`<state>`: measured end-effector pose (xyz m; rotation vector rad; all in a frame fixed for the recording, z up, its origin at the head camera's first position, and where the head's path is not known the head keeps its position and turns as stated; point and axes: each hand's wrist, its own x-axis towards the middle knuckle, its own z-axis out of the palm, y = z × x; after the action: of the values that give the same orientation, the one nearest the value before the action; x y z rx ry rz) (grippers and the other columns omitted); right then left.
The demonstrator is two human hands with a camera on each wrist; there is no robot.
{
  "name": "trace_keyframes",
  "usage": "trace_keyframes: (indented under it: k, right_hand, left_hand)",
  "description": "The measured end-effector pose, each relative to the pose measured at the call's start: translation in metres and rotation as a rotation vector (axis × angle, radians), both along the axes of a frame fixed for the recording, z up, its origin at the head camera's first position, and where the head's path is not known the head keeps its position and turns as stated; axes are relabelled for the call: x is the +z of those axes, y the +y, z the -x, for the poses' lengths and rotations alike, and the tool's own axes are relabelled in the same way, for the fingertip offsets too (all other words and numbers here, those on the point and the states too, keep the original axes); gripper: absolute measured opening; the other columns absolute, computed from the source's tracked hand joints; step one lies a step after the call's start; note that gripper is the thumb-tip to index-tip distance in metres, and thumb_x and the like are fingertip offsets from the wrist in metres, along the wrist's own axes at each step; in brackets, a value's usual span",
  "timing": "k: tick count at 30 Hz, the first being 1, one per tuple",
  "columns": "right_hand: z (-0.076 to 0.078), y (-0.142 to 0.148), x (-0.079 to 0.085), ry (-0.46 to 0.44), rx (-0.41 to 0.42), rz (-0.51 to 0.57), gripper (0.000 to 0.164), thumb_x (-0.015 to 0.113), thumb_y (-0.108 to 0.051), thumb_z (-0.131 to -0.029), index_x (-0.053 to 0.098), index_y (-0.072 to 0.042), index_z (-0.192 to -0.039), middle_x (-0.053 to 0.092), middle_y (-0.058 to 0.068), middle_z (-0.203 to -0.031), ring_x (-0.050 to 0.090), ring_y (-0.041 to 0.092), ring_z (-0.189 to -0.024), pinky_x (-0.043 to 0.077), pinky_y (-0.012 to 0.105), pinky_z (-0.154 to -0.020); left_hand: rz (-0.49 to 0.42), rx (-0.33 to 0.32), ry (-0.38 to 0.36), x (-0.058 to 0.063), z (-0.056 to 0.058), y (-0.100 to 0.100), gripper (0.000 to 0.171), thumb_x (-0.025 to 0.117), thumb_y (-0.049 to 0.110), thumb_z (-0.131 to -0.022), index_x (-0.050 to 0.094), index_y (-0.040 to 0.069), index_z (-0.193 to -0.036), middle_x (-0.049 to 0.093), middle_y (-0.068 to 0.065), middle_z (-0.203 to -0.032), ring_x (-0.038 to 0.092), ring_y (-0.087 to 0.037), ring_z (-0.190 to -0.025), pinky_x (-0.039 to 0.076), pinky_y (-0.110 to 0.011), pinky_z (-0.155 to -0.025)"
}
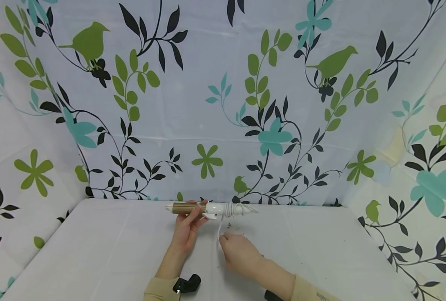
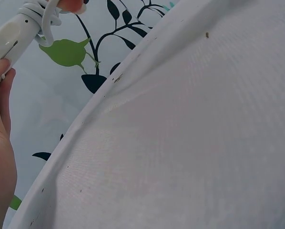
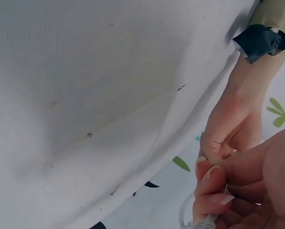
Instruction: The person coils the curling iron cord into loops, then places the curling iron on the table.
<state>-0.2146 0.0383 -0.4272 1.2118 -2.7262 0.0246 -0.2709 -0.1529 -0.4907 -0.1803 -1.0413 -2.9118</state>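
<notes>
A curling iron [image 1: 180, 208] with a gold barrel and a white handle [image 2: 11, 40] lies level across the far part of the table in the head view. My left hand [image 1: 187, 230] grips it from below, thumb over the barrel near the handle. Several loops of white cord [image 1: 231, 209] are wound round the handle's right end. From them a length of cord runs down to my right hand [image 1: 241, 253], which pinches it between curled fingers. In the right wrist view, those fingers [image 3: 211, 188] overlap the left hand and partly hide the cord.
The table [image 1: 132, 251] is covered with a white cloth bearing small dark specks. Behind it hangs a patterned curtain [image 1: 193, 104] with leaves, birds and flowers, and similar cloth hangs at both sides. Dark straps with cameras [image 1: 187, 284] sit at the wrists over beige sleeves.
</notes>
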Motion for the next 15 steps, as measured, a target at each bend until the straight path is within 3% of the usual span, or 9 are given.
trace_keyframes:
  k: [3,6,10,15]
  right_hand:
    - [-0.003,-0.001,0.005,0.098,0.021,-0.077,0.034,0.075,-0.007,-0.068,0.062,-0.004,-0.099,0.058,0.001,-0.085,0.058,0.011,-0.074,0.053,0.022,-0.063]
    - [-0.004,-0.001,0.007,0.236,0.051,-0.127,0.032,0.076,-0.01,-0.07,0.061,-0.005,-0.098,0.056,0.0,-0.085,0.056,0.011,-0.075,0.052,0.021,-0.062]
    - [-0.003,0.0,0.008,0.395,0.08,-0.114,0.018,0.069,-0.01,-0.079,0.061,-0.007,-0.095,0.054,-0.001,-0.082,0.054,0.011,-0.074,0.051,0.021,-0.061]
    - [0.001,0.003,0.014,0.487,0.084,-0.103,0.015,0.063,-0.01,-0.083,0.061,-0.007,-0.098,0.056,-0.001,-0.085,0.054,0.012,-0.074,0.05,0.022,-0.062]
  left_hand:
    - [-0.003,0.003,0.001,0.0,0.0,0.0,0.022,0.054,0.004,-0.094,0.045,0.013,-0.112,0.063,-0.012,-0.117,0.046,-0.037,-0.125,0.056,-0.034,-0.084]
    - [-0.006,0.004,0.001,-0.001,0.0,0.0,0.021,0.053,0.003,-0.095,0.045,0.013,-0.112,0.062,-0.012,-0.117,0.045,-0.038,-0.126,0.056,-0.034,-0.084]
    - [-0.006,0.002,0.001,-0.002,0.0,0.0,0.02,0.052,0.003,-0.095,0.046,0.013,-0.111,0.063,-0.011,-0.116,0.043,-0.039,-0.127,0.056,-0.034,-0.084]
    - [0.005,0.003,0.015,-0.004,0.001,0.001,0.02,0.053,0.003,-0.095,0.047,0.014,-0.11,0.063,-0.011,-0.117,0.047,-0.038,-0.123,0.056,-0.035,-0.084]
